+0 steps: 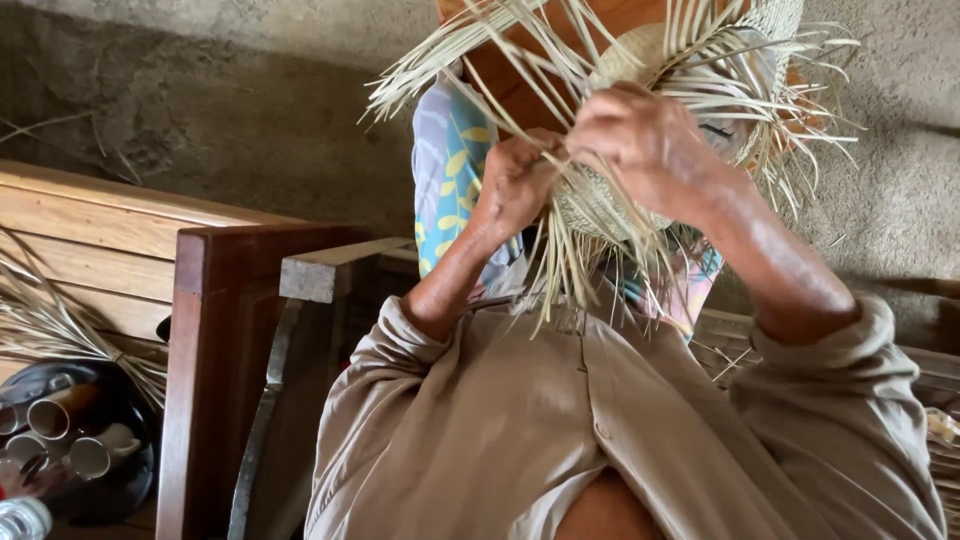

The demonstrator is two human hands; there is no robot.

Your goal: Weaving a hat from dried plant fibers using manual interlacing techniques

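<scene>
Straw-coloured strips are fanning out in every direction from a half-woven hat (640, 60), which both hands are holding up in the middle of the view, above the person's lap. Its woven crown is showing pale and tight between the hands, while loose ends are hanging down over a beige buttoned shirt (560, 420). The left hand (515, 185) is closing around a bunch of strands at the near left edge of the weave, fingers curled in on them. The right hand (645, 140) is gripping the woven part from the right, fingers folded over it and pinching strips. Behind the hat, a patterned cloth (445, 170) in blue and yellow is showing. To the left, a dark wooden chair frame (200, 380) is standing, and farther left a bundle of dry strips (50, 320) is lying above a black tray of small cups (70, 445).
</scene>
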